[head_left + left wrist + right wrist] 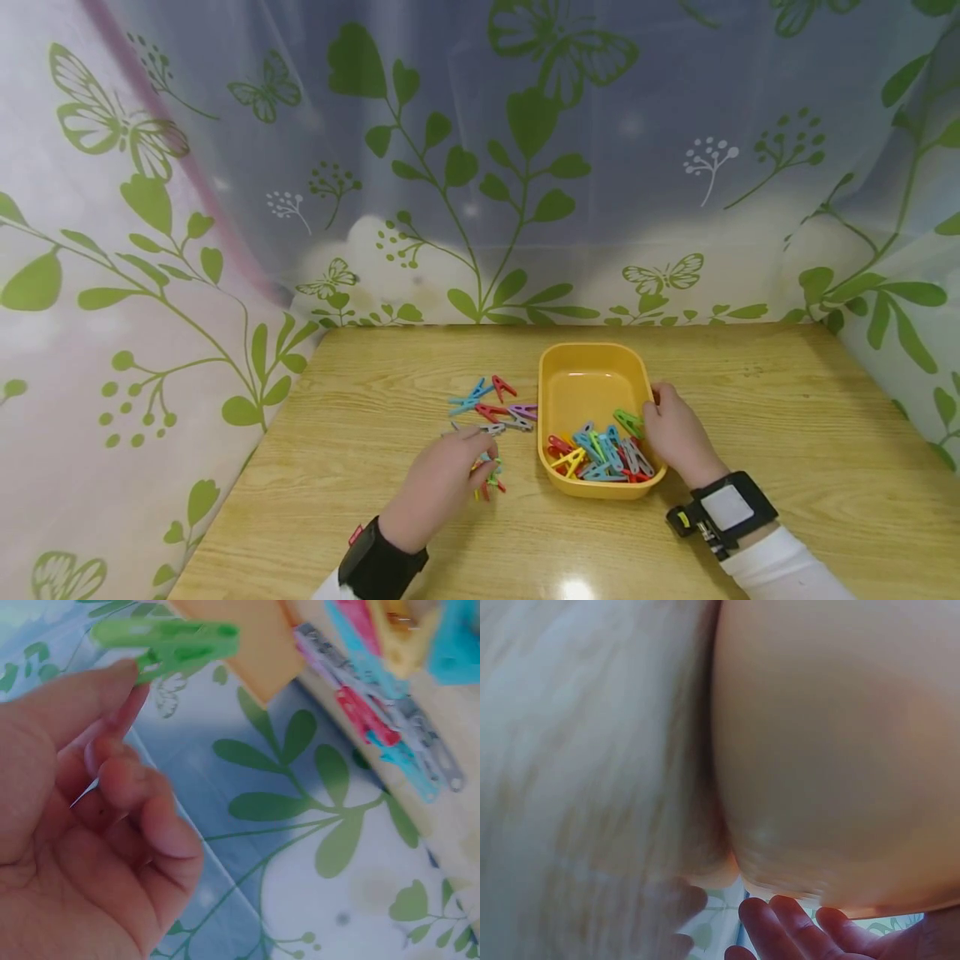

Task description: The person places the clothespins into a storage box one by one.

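My left hand (pixel 442 479) pinches a light green clothespin (pixel 184 643) between thumb and forefinger, just left of the yellow plastic tray. The other fingers are curled below it. Partly hidden under this hand are several small clothespins (pixel 486 492) on the table. My right hand (pixel 678 437) holds the right rim of the yellow tray (pixel 592 379), its fingertips (pixel 791 919) along the outer wall. Inside the tray's near half lies a pile of mixed-color clothespins (pixel 600 454); a green clothespin (pixel 628 422) leans at the right wall near the right hand.
Behind the left hand, a loose group of clothespins in blue (pixel 468 398), red (pixel 491 412), grey and purple lies on the wooden table (pixel 360 400). A printed curtain (pixel 420 167) with leaves and butterflies borders the table's back and sides.
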Demonstrator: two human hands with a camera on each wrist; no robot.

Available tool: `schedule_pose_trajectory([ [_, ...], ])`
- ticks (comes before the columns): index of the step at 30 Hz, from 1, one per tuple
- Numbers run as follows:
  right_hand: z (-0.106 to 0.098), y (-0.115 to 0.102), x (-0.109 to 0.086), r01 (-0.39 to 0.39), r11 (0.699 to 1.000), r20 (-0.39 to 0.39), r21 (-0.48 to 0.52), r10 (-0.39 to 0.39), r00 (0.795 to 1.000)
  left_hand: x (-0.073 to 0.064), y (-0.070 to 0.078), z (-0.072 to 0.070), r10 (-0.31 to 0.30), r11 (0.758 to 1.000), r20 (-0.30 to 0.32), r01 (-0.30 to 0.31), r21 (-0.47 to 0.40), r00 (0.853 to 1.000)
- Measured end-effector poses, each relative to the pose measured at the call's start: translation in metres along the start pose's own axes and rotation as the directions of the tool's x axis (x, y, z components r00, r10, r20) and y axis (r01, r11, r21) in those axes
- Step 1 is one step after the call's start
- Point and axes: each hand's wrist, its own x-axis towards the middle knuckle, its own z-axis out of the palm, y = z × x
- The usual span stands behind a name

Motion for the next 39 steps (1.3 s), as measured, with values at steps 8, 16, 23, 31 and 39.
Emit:
schedule_pose_trajectory([
  [8, 0.001, 0.0, 0.0, -0.004, 1.0, -0.002, 0.001, 0.004, 1.0, 0.02, 0.021, -0.005, 0.106, 0.994, -0.115, -0.104, 0.018, 0.988],
  [16, 0.0, -0.001, 0.0, -0.002, 1.0, 0.002, -0.002, 0.002, 1.0, 0.039, 0.035, 0.003, 0.165, 0.986, -0.149, -0.169, -0.013, 0.975],
  [23, 0.0, 0.0, 0.001, 0.0, 1.0, 0.003, 0.002, 0.0, 1.0, 0.049, 0.035, 0.017, 0.139, 0.988, -0.095, -0.145, -0.055, 0.986],
  [31, 0.0, 0.0, 0.001, 0.001, 1.0, 0.002, 0.004, -0.001, 1.0, 0.054, 0.033, 0.031, 0.157, 0.988, -0.057, -0.157, -0.002, 0.986],
  [39, 0.0, 0.0, 0.0, 0.001, 1.0, 0.001, 0.0, -0.001, 1.0, 0.053, 0.033, 0.038, 0.114, 0.994, 0.009, -0.114, -0.003, 0.993],
])
